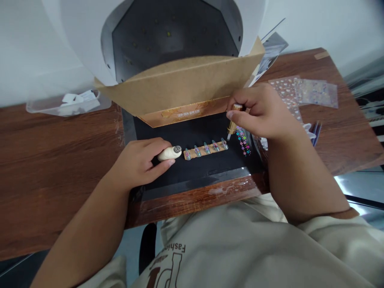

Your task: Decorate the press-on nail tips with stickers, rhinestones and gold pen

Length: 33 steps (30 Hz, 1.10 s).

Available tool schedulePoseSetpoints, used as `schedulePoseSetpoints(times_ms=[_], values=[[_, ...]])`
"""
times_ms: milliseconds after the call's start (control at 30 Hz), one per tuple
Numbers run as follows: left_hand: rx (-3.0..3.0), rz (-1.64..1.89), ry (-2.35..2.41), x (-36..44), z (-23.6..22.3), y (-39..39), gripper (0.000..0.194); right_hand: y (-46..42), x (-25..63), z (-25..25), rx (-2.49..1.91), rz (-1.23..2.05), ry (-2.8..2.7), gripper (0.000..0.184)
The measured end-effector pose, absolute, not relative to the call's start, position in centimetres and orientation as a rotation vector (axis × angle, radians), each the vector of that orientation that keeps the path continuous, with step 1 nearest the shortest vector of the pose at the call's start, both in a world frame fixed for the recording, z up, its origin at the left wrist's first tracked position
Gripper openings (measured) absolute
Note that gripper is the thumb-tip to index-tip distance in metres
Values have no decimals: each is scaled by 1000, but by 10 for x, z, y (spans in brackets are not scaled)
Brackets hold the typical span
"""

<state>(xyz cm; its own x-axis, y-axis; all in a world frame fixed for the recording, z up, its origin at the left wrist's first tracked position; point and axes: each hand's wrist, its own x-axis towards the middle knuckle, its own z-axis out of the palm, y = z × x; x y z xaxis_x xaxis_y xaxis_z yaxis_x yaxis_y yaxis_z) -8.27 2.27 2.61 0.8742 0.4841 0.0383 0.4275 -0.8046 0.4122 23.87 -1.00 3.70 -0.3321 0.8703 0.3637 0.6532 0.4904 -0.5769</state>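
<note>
My left hand [147,162] is closed round a small cream-coloured, rounded handheld device [169,153] with a grey round end. Just right of it, a brown cardboard strip [201,155] carries several glittery press-on nails [207,148] in a row. Pinched in my right hand [255,110] is a gold-coloured, pen-like tool [233,126], whose pale tip points down beside the rightmost nail; whether they touch I cannot tell. Colourful flower-shaped decorations [243,141] lie under and right of that hand. All this rests on a black mat [192,172].
Behind the mat stands an open brown cardboard box [180,86], with a big white ring-shaped lamp or frame [81,36] above. A clear plastic tray [45,106] holds white pieces at left. Clear sachets of decorations [315,92] lie on the wooden table [345,140] at right.
</note>
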Motion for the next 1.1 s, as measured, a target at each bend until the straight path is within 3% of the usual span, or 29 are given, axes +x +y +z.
schedulePoseSetpoints(times_ms=[500,767,1100], values=[[2612,226,725,-82,26,22,22,-13,233,41,-1254,554,-2139,18],[2616,244,708,-84,23,23,21,-14,230,38,-1229,348,-2068,11],[2680,254,644,-84,25,22,18,-14,225,36,-1190,325,-2140,11]])
